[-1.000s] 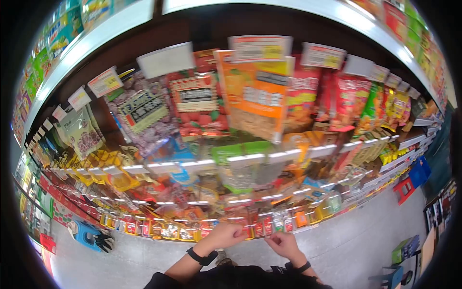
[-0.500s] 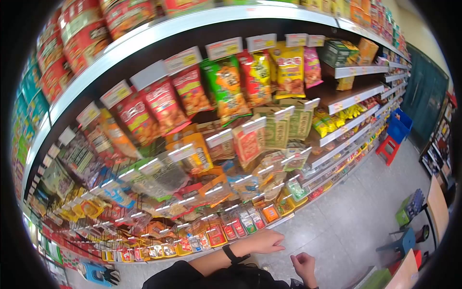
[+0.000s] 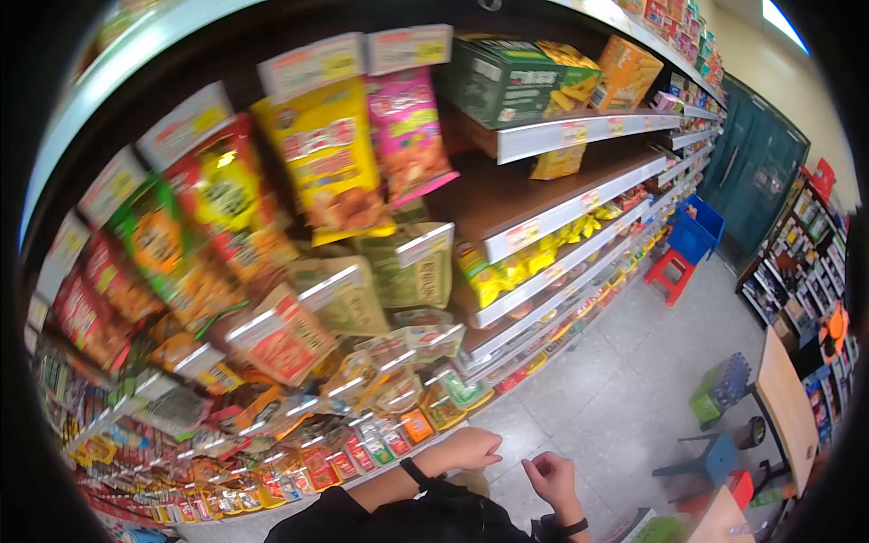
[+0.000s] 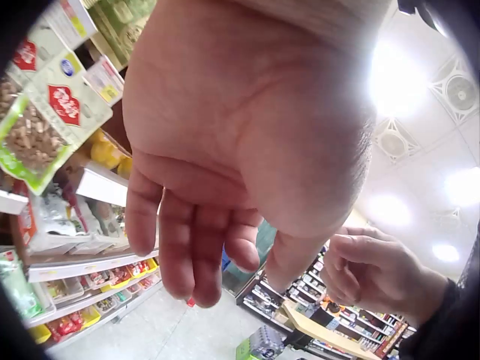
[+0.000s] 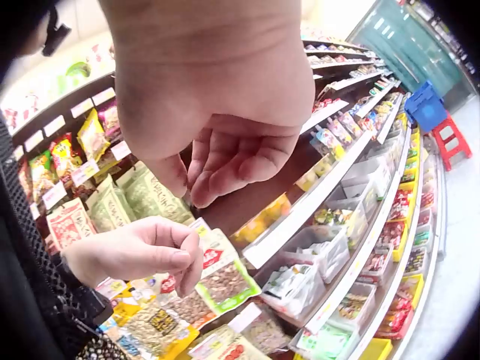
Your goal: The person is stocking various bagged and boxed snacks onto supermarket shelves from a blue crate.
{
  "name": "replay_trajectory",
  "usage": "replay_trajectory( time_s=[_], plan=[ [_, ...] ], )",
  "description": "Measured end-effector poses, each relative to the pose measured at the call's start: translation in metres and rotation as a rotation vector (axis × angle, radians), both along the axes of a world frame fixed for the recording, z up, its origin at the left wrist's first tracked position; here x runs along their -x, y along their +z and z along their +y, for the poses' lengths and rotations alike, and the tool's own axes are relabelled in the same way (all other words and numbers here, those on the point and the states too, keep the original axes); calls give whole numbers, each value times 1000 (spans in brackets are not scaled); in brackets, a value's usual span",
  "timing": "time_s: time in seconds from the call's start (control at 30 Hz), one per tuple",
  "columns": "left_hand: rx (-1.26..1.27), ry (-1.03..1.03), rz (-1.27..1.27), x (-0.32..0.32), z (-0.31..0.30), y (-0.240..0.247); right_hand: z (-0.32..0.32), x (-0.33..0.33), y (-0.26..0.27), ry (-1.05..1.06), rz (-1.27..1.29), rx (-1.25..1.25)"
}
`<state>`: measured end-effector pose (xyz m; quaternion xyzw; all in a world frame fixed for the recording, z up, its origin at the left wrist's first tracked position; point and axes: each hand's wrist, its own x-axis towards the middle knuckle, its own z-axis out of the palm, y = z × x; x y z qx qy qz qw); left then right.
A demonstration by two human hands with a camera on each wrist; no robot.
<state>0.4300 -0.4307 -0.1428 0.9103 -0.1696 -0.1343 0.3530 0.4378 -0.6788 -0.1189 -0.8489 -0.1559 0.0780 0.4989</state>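
Note:
My left hand [image 3: 469, 449] hangs low before the shelves, palm down with nothing in it. In the left wrist view its fingers [image 4: 177, 247] are loosely bent. A short gap away is my right hand [image 3: 552, 481], also holding nothing; the right wrist view shows its fingers [image 5: 240, 161] loosely curled. Closest to both are the lower shelf bins of small packets, such as an orange packet [image 3: 416, 426]. Higher up hang a yellow snack bag [image 3: 330, 158] and a pink snack bag [image 3: 407, 136].
Dark green boxes [image 3: 507, 86] stand on a shelf to the right. Farther along the aisle, a blue crate [image 3: 695, 226] sits by a red stool [image 3: 670, 275]. A blue stool [image 3: 711, 459] and a wooden table [image 3: 786, 407] stand at the right, across the grey floor [image 3: 588, 380].
The view has swung right along the shelves, from the hanging dried-fruit bags to the boxes and aisle end. Both hands remain low in front of the body, holding nothing.

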Motion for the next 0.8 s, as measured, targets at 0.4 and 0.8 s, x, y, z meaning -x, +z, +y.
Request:
replay_trajectory(
  time_s=[0.4,0.8],
  plan=[
    [204,-326,-99,-283,-137,59,-118,-197,-19,-243,58,84],
    [126,-269,21,-479,-292,55,-339,-423,-84,-295,142,4]
  ],
)
